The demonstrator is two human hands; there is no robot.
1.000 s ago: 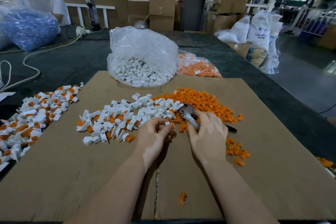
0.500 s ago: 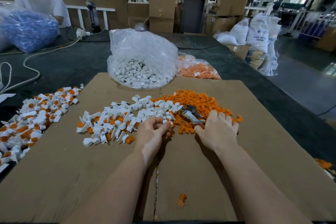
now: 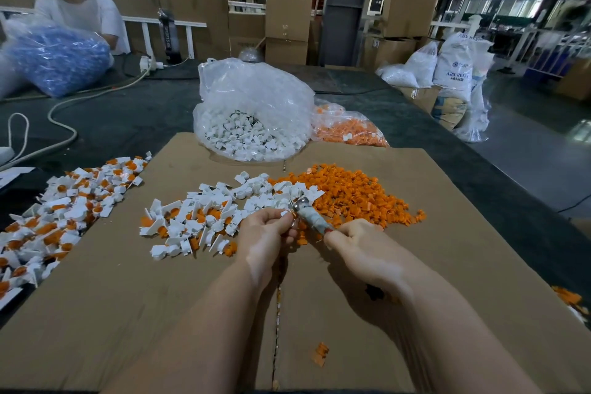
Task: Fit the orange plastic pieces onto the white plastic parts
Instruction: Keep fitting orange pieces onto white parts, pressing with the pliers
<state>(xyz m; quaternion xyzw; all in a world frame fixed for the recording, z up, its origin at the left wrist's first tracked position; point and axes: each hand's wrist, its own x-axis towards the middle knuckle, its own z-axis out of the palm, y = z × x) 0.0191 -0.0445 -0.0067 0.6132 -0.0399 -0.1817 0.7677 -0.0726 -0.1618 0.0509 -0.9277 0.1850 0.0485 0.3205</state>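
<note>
Since half a second ago the right hand point(image 3: 361, 246) has drawn back from the orange pile and lifted the tool point(image 3: 311, 217) clear of the pieces, so its wrapped handle now shows between the two hands. The tool's long axis runs diagonally, its metal tip pointing up and left toward the left hand point(image 3: 265, 233), its handle end buried in the right fist, whose fingers are curled round it. The left hand is curled too, fingertips pinching a small white part point(image 3: 285, 214) right at the tool's tip; whether an orange piece is on it cannot be told. Both forearms come in from the lower edge and meet above the cardboard sheet point(image 3: 447, 265) that covers the table point(image 3: 128, 118).

Just beyond the hands lie the loose white parts point(image 3: 224, 201), some mixed with orange, and to their right the heap of orange pieces point(image 3: 351, 192). A pile of fitted white-and-orange parts point(image 3: 57, 211) sits at the far left. Behind are a clear bag of white parts point(image 3: 252, 115) and a bag of orange pieces point(image 3: 348, 128). One stray orange piece point(image 3: 320, 353) lies near the lower edge. Another person point(image 3: 76, 6) sits at the far left corner beside a blue bag point(image 3: 57, 57).
</note>
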